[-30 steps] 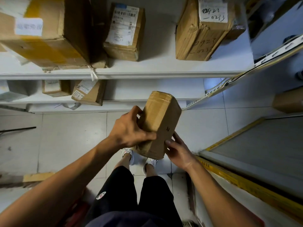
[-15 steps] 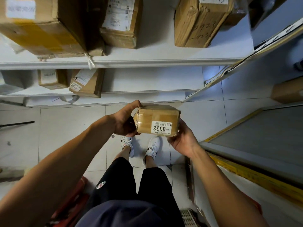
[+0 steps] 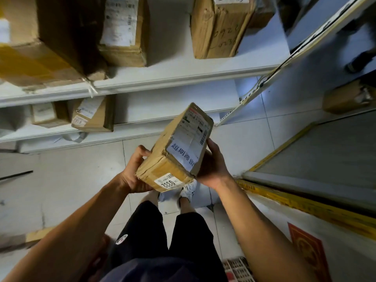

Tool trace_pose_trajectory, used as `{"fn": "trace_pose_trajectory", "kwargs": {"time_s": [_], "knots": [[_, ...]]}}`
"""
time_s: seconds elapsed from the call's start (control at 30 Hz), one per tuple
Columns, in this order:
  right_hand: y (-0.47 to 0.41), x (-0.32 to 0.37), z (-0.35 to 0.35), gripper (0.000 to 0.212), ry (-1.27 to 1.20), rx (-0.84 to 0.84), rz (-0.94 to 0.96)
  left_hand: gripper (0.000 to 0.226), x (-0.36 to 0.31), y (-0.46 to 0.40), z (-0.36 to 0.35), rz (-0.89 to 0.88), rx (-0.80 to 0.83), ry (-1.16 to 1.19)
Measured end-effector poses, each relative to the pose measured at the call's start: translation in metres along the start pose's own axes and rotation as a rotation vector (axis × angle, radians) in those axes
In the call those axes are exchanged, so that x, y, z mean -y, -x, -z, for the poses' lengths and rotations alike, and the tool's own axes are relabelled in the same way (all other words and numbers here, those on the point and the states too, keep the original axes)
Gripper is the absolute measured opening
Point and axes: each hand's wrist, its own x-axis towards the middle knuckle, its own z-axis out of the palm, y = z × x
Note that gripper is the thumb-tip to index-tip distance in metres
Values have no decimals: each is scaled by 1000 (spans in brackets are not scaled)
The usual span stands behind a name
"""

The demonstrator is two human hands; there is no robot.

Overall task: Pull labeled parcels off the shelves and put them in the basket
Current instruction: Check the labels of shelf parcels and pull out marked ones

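Note:
A small brown cardboard parcel (image 3: 173,151) hangs in front of me at waist height, tilted with its far end up. A white shipping label covers its top face and a sticker reading 0332 sits on the near end. My left hand (image 3: 135,171) grips the parcel's lower left corner, fingers curled under it. My right hand (image 3: 211,165) holds its right side, thumb on the label edge. A corner of the basket (image 3: 238,268) shows at the bottom, beside my right forearm.
White shelves (image 3: 162,78) ahead carry several cardboard boxes: a large one (image 3: 40,41) at the left, a labeled one (image 3: 122,31), another (image 3: 217,27) at the right. Two smaller boxes (image 3: 92,115) sit on the lower shelf. A yellow-edged platform (image 3: 305,202) runs along the right.
The parcel was turned in both hands: first its plain side up, then the 0332 sticker facing me, now tilted so the shipping label faces up. The view shifted downward a little.

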Motion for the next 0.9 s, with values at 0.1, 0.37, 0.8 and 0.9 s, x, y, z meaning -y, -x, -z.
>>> {"fn": "trace_pose_trajectory", "kwargs": {"time_s": [0.1,0.37,0.8,0.9], "knots": [[2,-2,-7,71,123,67,54,75,1,0,3,-11,-9,-16],[5,8,15,96,467,-76,225,92,-15,-2,16,-138,-150,-506],[48,-23,70,94,250,-290,410,79,-28,-63,-64,-13,-128,-966],[67,-46,80,110,118,-346,520,72,-19,-75,-80,52,-41,-1068]]}}
